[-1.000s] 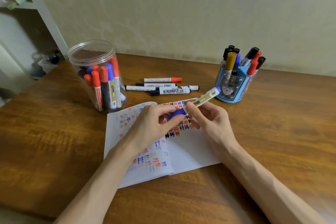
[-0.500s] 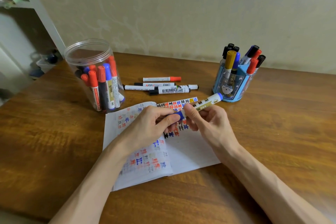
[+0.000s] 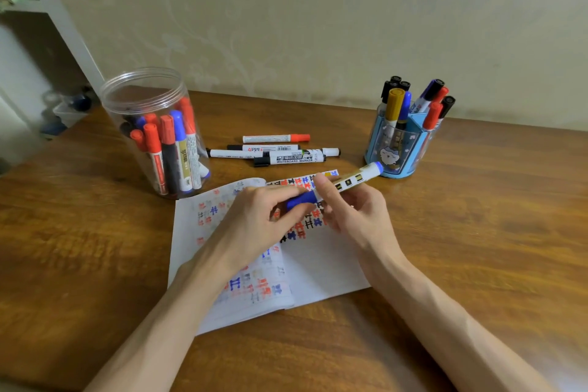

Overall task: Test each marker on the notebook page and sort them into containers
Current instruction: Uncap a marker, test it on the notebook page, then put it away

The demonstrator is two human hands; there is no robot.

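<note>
Warm, yellowish indoor light, rather dim, falls evenly from above. The tabletop [image 3: 477, 232] has a soft sheen toward its left and right edges, and the clear jar [image 3: 149, 99] shows pale glare on its rim. Shadows are faint and soft, thin under the near edge of the notebook [image 3: 318, 274]. The wide lens tilts the shelf post [image 3: 63, 19] at upper left; the space behind it is dark and blurred. Detail is slightly soft throughout.

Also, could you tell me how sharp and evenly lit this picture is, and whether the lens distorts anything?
Head view: warm, soft light with a sheen on the table; the wide lens makes the shelf post lean; print on the lying whiteboard marker reads clearly, while the left hand and right hand look slightly soft.
</note>
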